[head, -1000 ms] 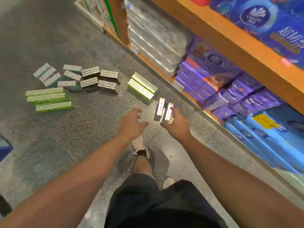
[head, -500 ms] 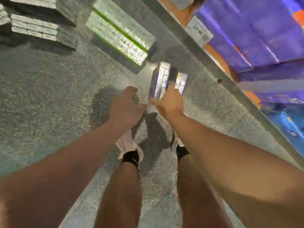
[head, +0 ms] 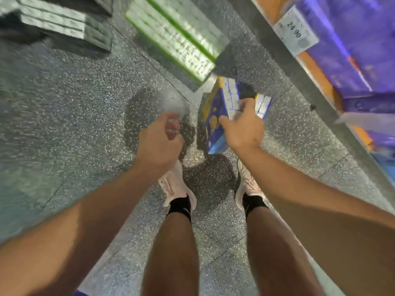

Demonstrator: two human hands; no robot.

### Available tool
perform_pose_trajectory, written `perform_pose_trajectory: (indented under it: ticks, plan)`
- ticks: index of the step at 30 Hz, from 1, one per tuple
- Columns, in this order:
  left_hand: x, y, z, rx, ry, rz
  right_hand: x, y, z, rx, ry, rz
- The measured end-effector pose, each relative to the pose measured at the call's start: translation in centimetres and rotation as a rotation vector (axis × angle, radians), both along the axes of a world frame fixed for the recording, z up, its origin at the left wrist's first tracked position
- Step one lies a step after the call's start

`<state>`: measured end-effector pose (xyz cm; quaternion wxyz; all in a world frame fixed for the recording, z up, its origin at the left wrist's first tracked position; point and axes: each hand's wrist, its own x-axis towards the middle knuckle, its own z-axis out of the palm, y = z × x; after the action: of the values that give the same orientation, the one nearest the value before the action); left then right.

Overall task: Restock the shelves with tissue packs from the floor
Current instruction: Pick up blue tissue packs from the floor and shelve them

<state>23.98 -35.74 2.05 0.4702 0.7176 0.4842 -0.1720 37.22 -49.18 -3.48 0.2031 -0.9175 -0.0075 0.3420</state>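
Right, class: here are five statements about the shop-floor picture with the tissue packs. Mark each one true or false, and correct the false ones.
1. The right hand grips a blue tissue pack. True.
2. The left hand holds a green pack. False: it holds nothing, with its fingers loosely curled.
3. A green-edged stack of packs lies on the floor beyond the hands. True.
4. The price label on the shelf edge reads 12.50. False: it reads 24.90.
5. The person is barefoot. False: pale shoes and black socks show.
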Motion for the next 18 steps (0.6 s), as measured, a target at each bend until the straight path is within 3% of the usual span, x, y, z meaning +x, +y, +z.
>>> perform_pose_trajectory:
  ticks: [4,9,13,18]
  plan:
    - [3.9,2.6,9.9,0.070,-0.150,-0.135,1.5,-0.1,12.6,0.242,0.049,0.043]
    - [5.2,7.0,23.8,0.089,-0.304,-0.223,4.7,2.7,29.1,0.501,0.092,0.249]
    - [1.1,7.8,36.3,-0.070,-0.465,0.245,4.8,6.7,41.1,0.747,0.126,0.438]
    - [-6.9,7.6,50.2,0.284,-0.586,0.584,0.9,13.2,55.4,0.953,0.059,0.710]
